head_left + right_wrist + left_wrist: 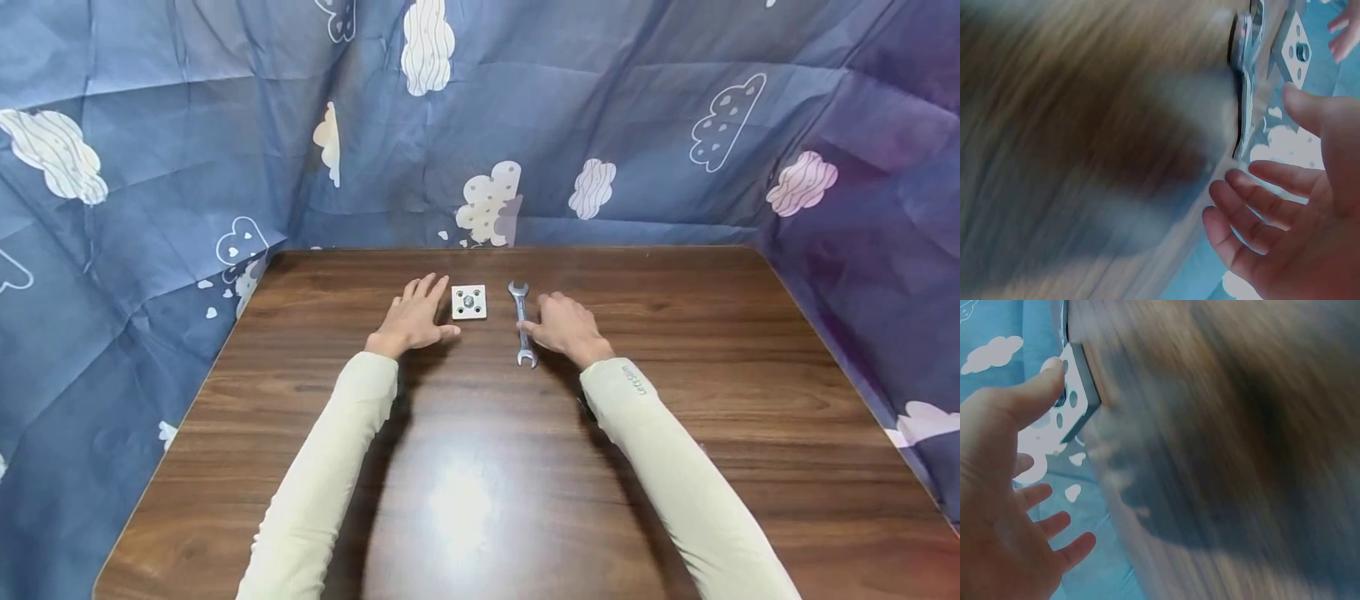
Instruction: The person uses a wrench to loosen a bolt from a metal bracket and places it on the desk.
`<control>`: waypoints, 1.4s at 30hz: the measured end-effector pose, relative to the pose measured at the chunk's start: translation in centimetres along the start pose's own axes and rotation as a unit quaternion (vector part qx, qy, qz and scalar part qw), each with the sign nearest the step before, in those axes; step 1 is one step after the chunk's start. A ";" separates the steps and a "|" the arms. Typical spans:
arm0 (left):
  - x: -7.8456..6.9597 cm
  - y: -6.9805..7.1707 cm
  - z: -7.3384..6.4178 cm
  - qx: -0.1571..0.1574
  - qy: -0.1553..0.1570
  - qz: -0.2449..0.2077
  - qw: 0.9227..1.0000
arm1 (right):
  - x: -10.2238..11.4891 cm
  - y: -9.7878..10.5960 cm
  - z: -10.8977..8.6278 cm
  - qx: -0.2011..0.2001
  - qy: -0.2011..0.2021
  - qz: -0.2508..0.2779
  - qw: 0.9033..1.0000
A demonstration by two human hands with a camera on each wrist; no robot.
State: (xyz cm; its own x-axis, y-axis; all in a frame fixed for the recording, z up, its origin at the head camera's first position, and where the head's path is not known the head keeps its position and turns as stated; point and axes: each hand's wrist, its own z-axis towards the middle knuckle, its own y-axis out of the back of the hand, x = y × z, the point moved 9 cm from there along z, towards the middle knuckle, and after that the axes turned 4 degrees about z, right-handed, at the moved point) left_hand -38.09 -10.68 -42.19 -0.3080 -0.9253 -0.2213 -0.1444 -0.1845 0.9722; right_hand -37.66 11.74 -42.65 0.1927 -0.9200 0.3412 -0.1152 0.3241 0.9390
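A small square white block (459,313) lies on the table, with several holes and a metal bolt head (468,301) in its middle. My left hand (411,318) is just left of it, fingers spread and nothing held. In the left wrist view, the thumb overlaps the block (1067,420). To the block's right lies a silver double open-ended wrench (521,308), lengthwise away from me. My right hand (566,327) hovers at its right side, thumb over the shaft. From the right wrist, loosely bent fingers appear beside the wrench (1247,100), gripping nothing.
The brown wood-grain table (675,400) has its far edge just beyond the block and wrench. A blue cloth (547,108) with cloud prints hangs behind and along both sides. Bright glare lies on the near middle of the tabletop.
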 end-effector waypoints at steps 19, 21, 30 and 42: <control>-1.2 -2.0 3.3 0.003 0.007 -0.061 0.998 | 1.3 -1.7 1.1 -0.001 -0.048 0.026 0.998; -1.3 -2.0 3.4 0.001 0.004 -0.055 0.999 | 1.4 -1.8 1.1 -0.003 -0.060 0.034 0.998; -1.8 -2.3 4.2 -0.011 -0.026 -0.008 1.000 | 1.2 -1.9 1.3 -0.025 -0.083 0.049 0.995; -2.2 -0.5 3.0 -0.082 -0.065 -0.114 0.988 | 0.0 -0.5 1.1 -0.073 -0.066 0.107 0.989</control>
State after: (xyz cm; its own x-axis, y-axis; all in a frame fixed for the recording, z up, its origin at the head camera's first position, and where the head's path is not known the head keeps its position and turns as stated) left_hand -40.20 -7.53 -42.39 -0.4040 -0.8057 -0.4331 -0.0722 -0.4440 0.8931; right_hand -38.71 11.34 -43.16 0.0500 -0.8441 0.5338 0.0047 0.5347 0.8451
